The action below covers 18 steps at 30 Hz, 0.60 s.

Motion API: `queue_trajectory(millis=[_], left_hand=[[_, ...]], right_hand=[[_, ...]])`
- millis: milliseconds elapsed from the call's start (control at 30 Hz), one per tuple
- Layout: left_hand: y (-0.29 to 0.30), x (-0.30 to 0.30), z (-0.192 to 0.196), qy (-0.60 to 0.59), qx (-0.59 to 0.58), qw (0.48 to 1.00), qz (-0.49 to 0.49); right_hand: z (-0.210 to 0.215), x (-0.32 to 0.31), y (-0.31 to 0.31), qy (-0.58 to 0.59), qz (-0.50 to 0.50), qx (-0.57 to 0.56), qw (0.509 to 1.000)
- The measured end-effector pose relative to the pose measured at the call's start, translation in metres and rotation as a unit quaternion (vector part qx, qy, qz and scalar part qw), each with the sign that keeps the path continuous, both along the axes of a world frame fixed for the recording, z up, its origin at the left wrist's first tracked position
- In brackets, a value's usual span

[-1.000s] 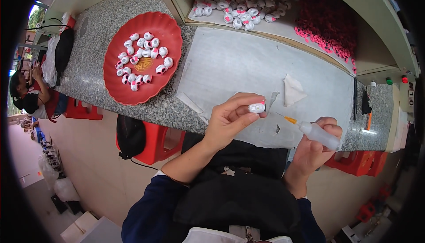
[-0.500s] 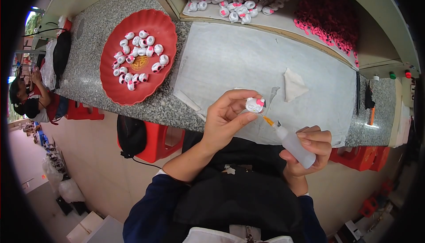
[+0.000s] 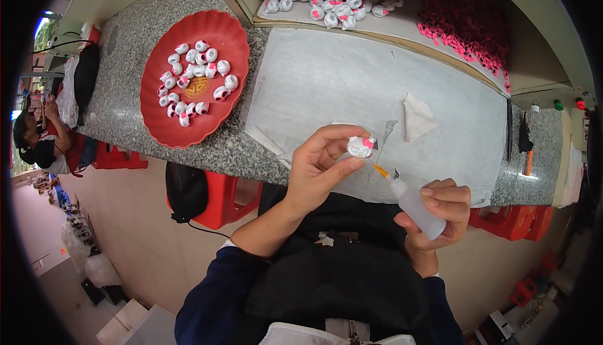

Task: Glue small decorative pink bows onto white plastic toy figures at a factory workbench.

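Between thumb and fingers, my left hand (image 3: 319, 168) pinches a small white figurine head (image 3: 360, 147) with a pink bow, held above the table's near edge. My right hand (image 3: 443, 213) is wrapped round a translucent white squeeze bottle (image 3: 419, 207). Its thin orange-yellow needle tip (image 3: 380, 170) points up and left, close beneath the head; whether they touch I cannot tell. A red scalloped plate (image 3: 154, 103) at the left carries several similar white heads with pink parts.
White paper (image 3: 314, 75) covers the worktop, with a folded white cloth (image 3: 419, 117) on it. A shelf behind holds piled white heads (image 3: 342, 12) and many pink bow pieces (image 3: 461, 37). Red stools (image 3: 220, 203) stand below the granite table. Another person (image 3: 47, 131) sits far left.
Both hands stay nearly in place. The head in my left hand has turned and shifted very slightly, and the bottle tip remains close beside it.
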State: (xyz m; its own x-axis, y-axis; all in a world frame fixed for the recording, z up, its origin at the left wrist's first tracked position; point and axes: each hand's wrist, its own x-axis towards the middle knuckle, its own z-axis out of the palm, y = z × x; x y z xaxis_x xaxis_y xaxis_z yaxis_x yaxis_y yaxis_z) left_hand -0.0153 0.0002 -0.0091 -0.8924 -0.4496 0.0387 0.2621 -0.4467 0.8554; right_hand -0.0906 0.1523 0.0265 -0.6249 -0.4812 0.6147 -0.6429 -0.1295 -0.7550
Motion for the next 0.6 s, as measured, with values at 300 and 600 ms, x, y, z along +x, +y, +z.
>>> queue_trajectory(millis=[300, 600], left_hand=[[0.0009, 0.0004, 0.0011, 0.002, 0.006, 1.000, -0.005], [0.0024, 0.0005, 0.0002, 0.010, 0.009, 1.000, -0.027]], right_hand=[[-0.0023, 0.0006, -0.0002, -0.002, -0.009, -0.016, 1.000], [-0.0031, 0.0040, -0.0030, 0.007, -0.037, -0.001, 0.999]])
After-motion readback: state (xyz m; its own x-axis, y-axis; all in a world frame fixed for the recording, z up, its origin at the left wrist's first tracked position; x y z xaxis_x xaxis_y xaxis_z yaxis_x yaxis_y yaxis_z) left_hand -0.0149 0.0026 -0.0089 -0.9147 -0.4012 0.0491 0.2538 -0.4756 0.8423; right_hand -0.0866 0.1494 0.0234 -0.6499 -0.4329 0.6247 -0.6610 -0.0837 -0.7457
